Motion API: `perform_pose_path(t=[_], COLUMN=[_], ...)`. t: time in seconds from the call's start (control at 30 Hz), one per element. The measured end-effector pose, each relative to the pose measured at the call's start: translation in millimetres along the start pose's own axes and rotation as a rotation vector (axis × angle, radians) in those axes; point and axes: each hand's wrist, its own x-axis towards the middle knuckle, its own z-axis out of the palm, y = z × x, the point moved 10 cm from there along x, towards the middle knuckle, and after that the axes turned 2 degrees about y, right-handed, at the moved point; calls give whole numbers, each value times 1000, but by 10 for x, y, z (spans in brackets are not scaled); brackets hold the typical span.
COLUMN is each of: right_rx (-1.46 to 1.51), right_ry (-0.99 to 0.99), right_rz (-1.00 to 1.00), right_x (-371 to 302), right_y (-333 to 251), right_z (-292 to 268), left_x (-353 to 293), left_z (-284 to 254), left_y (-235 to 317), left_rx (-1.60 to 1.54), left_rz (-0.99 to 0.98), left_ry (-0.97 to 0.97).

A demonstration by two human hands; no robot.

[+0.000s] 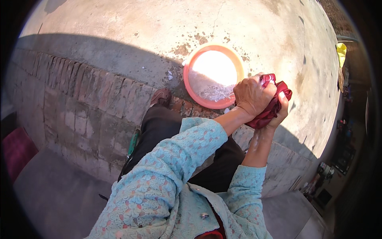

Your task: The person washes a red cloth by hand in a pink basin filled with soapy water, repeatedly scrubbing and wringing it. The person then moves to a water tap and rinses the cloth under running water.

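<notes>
A dark red, shiny cloth (274,104) is bunched up between my two hands, to the right of the basin. From its left side my left hand (254,95) grips it, fingers curled into the folds. My right hand (281,108) is wrapped around its right side, thumb uppermost, and whitish suds streak that forearm. White foam shows on the cloth near my left fingers. Beside my left hand, the round pink-orange basin (188,81) holds cloudy, sudsy water (211,89), with bright sunlight glaring off its far part.
The basin rests on a concrete floor (131,24) with wet spots around it. A brick ledge (95,93) runs along the near side, by my shoe (161,96). A green object (134,142) lies beside my leg. Something yellow (341,53) hangs at the far right.
</notes>
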Motion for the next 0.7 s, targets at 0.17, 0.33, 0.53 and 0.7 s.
perform_pose_path(t=[0.17, 0.33, 0.53, 0.7], right_rx=[40, 98, 155, 205], right_ry=[-27, -155, -141, -167], right_rz=[49, 73, -37, 134], right_x=[-56, 127, 67, 101], right_y=[-1, 113, -25, 28], right_z=[105, 4, 86, -31], left_x=[-3, 16, 213, 267], left_z=[-18, 40, 311, 154], left_y=[-56, 116, -450, -60], left_rx=[-49, 136, -560, -1088], left_rz=[-139, 278, -349, -345], left_ry=[-33, -66, -367, -503])
